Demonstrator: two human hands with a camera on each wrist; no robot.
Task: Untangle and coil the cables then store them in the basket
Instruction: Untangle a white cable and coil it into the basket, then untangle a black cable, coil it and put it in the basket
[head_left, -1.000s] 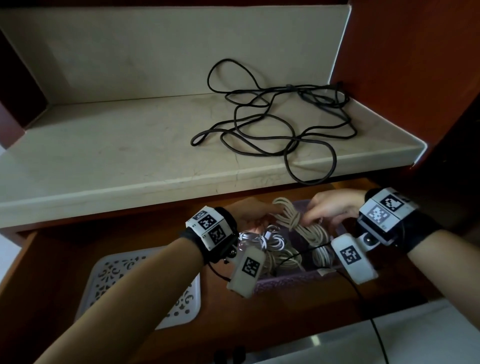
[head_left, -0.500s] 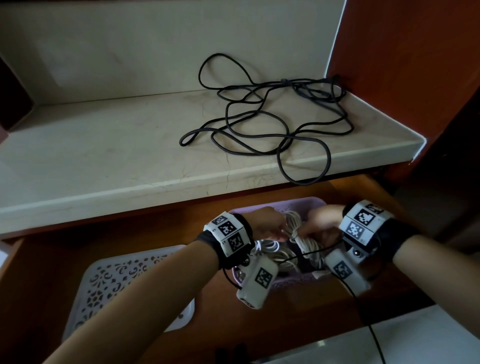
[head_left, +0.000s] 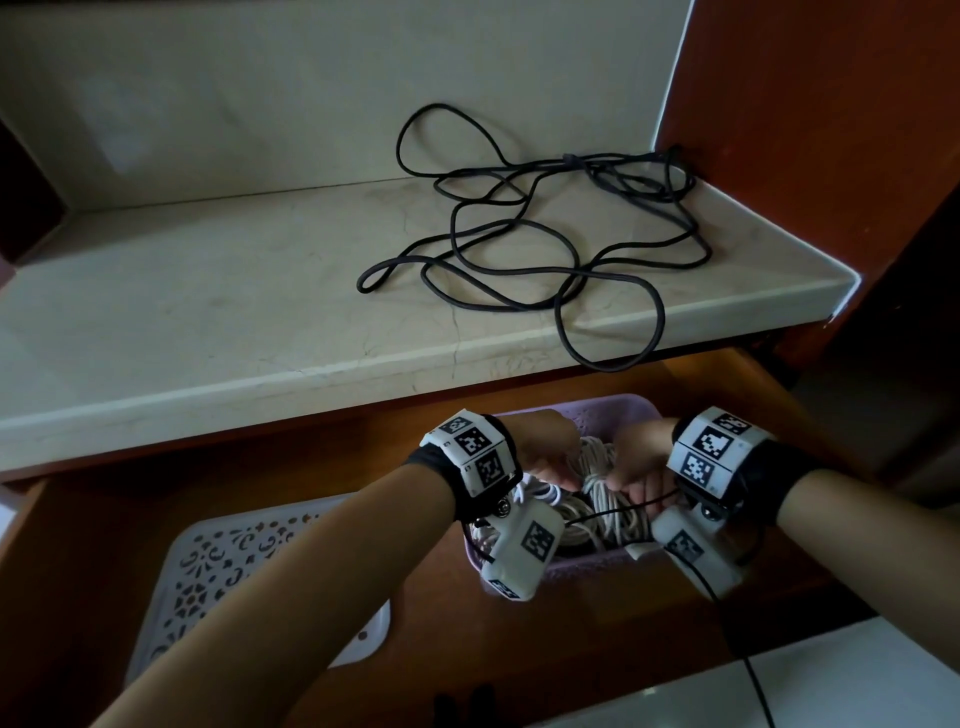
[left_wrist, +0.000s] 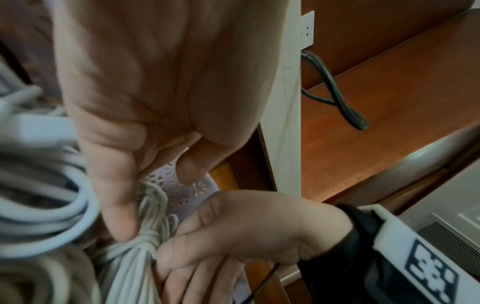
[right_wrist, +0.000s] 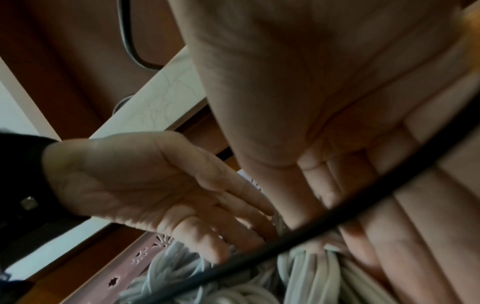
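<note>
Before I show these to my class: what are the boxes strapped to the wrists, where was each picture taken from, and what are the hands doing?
No machine here: a person works bare-handed. The patterned boxes are wrist-worn cameras. The wide picture comes from a head camera looking down; the two close-ups look along each hand.

Both the left hand and the right hand reach into a purple basket in an open wooden drawer. Their fingers pinch a pale coiled cable bundle at its wrapped waist. Another white cable lies coiled beside it. A tangled black cable waits on the pale shelf. A white patterned tray sits left.
</note>
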